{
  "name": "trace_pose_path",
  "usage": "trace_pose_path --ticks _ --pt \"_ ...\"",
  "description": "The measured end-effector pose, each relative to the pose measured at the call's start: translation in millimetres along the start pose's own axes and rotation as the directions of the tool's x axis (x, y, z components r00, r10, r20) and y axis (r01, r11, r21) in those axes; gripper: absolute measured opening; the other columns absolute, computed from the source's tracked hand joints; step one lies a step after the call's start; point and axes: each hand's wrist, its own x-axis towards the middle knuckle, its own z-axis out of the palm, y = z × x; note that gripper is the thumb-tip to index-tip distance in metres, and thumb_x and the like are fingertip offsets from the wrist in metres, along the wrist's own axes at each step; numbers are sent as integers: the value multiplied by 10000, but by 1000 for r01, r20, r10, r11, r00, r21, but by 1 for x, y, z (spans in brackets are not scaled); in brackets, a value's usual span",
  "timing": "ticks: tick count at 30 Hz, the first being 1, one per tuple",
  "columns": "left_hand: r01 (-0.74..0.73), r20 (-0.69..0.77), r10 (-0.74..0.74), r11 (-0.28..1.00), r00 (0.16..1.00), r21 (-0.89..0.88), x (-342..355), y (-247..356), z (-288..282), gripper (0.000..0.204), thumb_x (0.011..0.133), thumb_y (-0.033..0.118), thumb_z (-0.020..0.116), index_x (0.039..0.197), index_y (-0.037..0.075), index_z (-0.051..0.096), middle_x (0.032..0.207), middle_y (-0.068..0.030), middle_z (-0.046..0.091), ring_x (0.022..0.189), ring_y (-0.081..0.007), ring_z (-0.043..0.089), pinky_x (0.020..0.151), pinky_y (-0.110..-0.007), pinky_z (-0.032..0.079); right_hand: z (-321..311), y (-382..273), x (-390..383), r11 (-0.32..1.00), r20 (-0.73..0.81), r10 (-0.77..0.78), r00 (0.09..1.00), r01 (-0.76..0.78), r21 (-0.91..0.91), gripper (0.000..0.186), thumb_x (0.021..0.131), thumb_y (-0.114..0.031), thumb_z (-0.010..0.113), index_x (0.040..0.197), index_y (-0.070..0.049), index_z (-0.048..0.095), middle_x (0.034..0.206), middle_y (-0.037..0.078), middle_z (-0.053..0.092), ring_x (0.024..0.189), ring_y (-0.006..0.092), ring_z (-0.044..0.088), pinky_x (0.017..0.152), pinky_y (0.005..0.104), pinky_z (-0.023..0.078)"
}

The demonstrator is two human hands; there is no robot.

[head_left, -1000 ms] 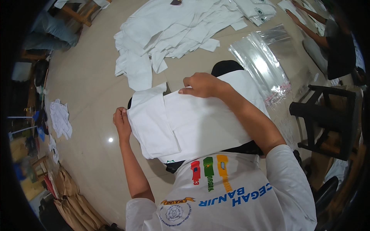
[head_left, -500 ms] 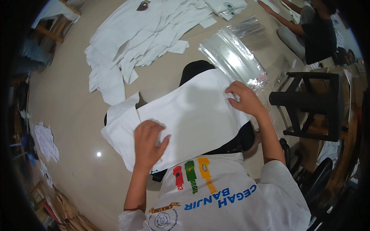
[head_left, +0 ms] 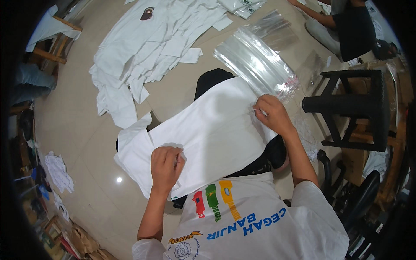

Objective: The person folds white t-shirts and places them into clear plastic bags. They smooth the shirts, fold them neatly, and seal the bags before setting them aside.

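A white folded garment lies across my dark-clad lap, with its left part folded over in a flap. My left hand is closed on the cloth at its lower left, thumb against curled fingers. At the garment's right end, my right hand pinches the cloth near the edge. Just beyond that end, a stack of clear plastic bags lies on the floor. A large pile of loose white garments spreads out above my lap, one showing a dark printed patch.
A black plastic stool stands to my right, near cardboard boxes and wooden frames. A co-worker sits at upper right, another person's legs show at far left. Folded bagged garments lie at the top; white scraps lie lower left.
My left hand has moved rightward from the garment's left edge onto its lower part and closed. My right hand has moved from the top edge to the right end, its fingers drawing together.
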Motion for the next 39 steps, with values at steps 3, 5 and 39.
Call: trace_pose_path --ticks 3,5,39 --pt "14 7 -14 1000 1000 -16 -1 -3 -1 300 777 -36 762 1059 62 728 984 -91 672 953 -299 646 880 -424 507 -2 -2 0 1000 19 25 1000 -25 -5 165 808 11 731 935 -34 636 955 122 644 909 348 649 803 453 521" --pt "25 -3 -25 1000 1000 -6 4 -2 -6 319 781 -30 763 1084 65 737 985 -86 675 954 -293 646 883 -417 504 -3 -1 -1 999 -21 51 998 -50 17 164 807 16 720 938 -33 635 956 125 643 906 354 645 788 449 521" --pt "583 -53 -593 801 803 -135 -43 -164 -106 341 1087 341 598 1054 6 654 959 -104 685 874 -231 648 845 -343 512 213 -213 198 745 629 53 775 -450 492 582 962 -315 754 1344 72 544 1091 257 730 1006 328 722 881 413 563"
